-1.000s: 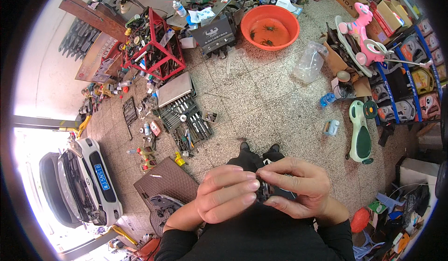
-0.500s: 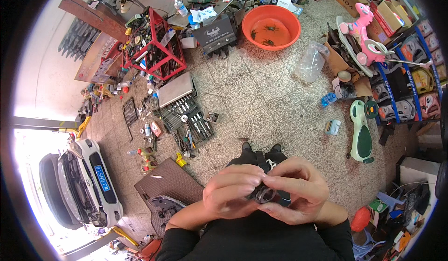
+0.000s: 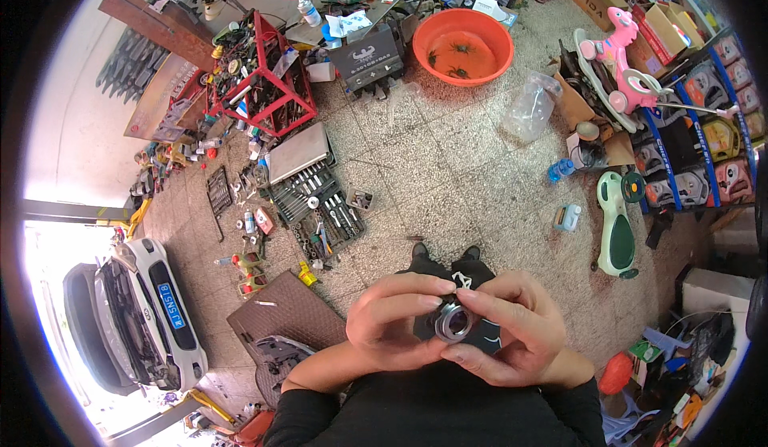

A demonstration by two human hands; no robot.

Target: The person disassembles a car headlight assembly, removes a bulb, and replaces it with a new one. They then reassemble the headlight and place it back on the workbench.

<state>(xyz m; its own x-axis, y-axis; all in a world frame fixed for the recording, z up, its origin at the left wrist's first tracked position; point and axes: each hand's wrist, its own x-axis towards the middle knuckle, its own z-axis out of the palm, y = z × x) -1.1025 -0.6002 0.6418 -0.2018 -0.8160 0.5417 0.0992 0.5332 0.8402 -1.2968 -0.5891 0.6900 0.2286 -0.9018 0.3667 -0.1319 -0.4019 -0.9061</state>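
Close to my chest, both hands hold one small round metal part, dark grey, with a shiny ring around a hollow centre. The fingertips and thumb of my left hand pinch its left side. My right hand grips it from the right, index finger on the upper edge and thumb near the lower edge. The ring's opening faces up towards me. Its underside is hidden, so I cannot tell exactly what kind of part it is.
An open socket set lies on the tiled floor, left of a small parts box. Farther off stand a red metal rack and an orange basin. A green ride-on toy is at right, a white car at left.
The metal part has turned between my fingers, so its shiny ring and hollow centre now show more fully. Both hands keep hold of it and have barely shifted.
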